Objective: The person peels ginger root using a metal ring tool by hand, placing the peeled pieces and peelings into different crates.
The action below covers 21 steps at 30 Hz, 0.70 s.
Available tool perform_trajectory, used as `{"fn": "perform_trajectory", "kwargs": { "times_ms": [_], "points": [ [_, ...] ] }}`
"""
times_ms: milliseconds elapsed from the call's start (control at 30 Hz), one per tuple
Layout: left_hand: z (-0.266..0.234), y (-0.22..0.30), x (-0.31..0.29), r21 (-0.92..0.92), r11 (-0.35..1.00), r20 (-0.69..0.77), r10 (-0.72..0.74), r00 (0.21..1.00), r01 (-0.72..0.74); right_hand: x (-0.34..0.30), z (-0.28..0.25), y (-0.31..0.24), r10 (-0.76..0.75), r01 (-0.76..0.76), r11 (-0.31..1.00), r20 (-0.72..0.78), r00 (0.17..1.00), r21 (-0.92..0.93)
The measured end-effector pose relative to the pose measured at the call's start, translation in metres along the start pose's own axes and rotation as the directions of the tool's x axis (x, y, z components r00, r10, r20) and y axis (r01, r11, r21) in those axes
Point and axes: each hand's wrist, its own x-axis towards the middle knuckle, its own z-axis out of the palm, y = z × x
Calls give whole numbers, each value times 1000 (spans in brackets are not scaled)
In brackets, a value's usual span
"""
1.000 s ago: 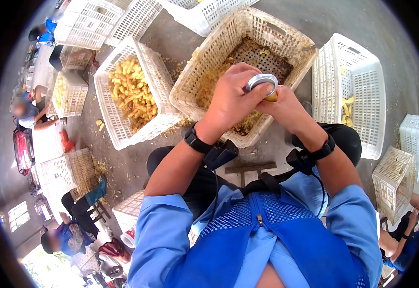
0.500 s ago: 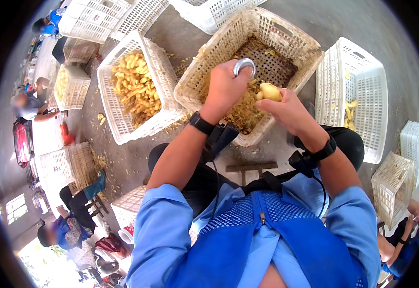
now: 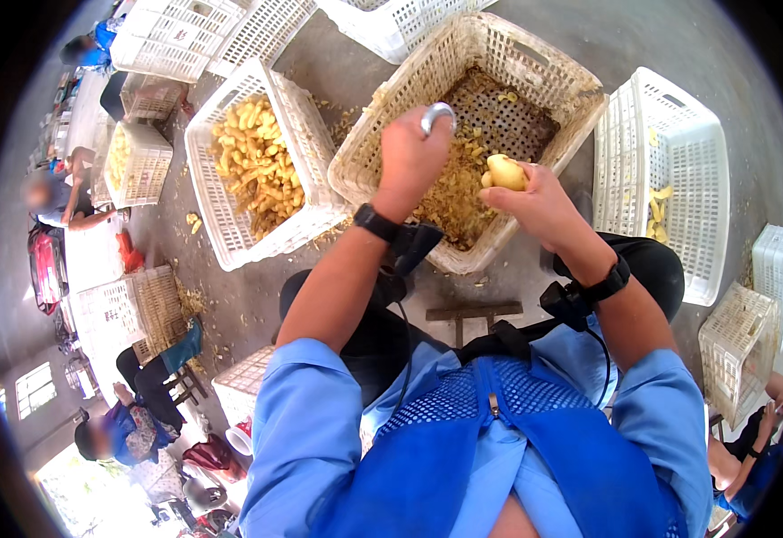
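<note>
In my left hand [image 3: 412,160] is a silver ring-shaped metal tool [image 3: 438,117], gripped in a closed fist; the rest of the tool is hidden by the fingers. My right hand [image 3: 544,206] pinches a pale yellow, peeled-looking piece of ginger [image 3: 505,172] between thumb and fingers. The two hands are apart, both above a dirty cream slatted crate [image 3: 391,99]. Yellowish peelings [image 3: 454,206] cover the near part of its floor. To the left, a white crate [image 3: 208,193] holds a pile of knobbly yellow ginger [image 3: 257,161].
A white crate [image 3: 701,179] on the right contains a few pale yellow pieces [image 3: 657,208]. More crates [image 3: 176,36] stand at the far left. A small stool [image 3: 472,313] is between my legs. Other people [image 3: 136,430] sit at the left and right edges. Scraps litter the floor.
My left hand and the ring-shaped tool have moved left, away from the ginger. My right hand keeps hold of the ginger in nearly the same place.
</note>
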Motion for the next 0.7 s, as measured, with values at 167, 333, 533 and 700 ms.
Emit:
{"fn": "perform_trajectory", "kwargs": {
  "times_ms": [167, 333, 533, 700],
  "points": [
    [8, 52, -24, -167, 949, -5, 269, 963, -266, 5, -10, 15, -97, 80, 972, -69, 993, -220],
    [18, 39, -21, 41, 932, 114, 354, 928, -360, 9, -4, 21, -148, 124, 963, -86, 985, -238],
    [27, 14, -15, 208, 958, -7, 201, 980, -195, 21, -4, 28, -74, -16, 886, -175, 982, -464],
    [-10, -22, 11, -411, 885, 90, -201, 975, 220, 14, -3, 19, -164, 67, 889, -177, 971, -452]
  ]
}}
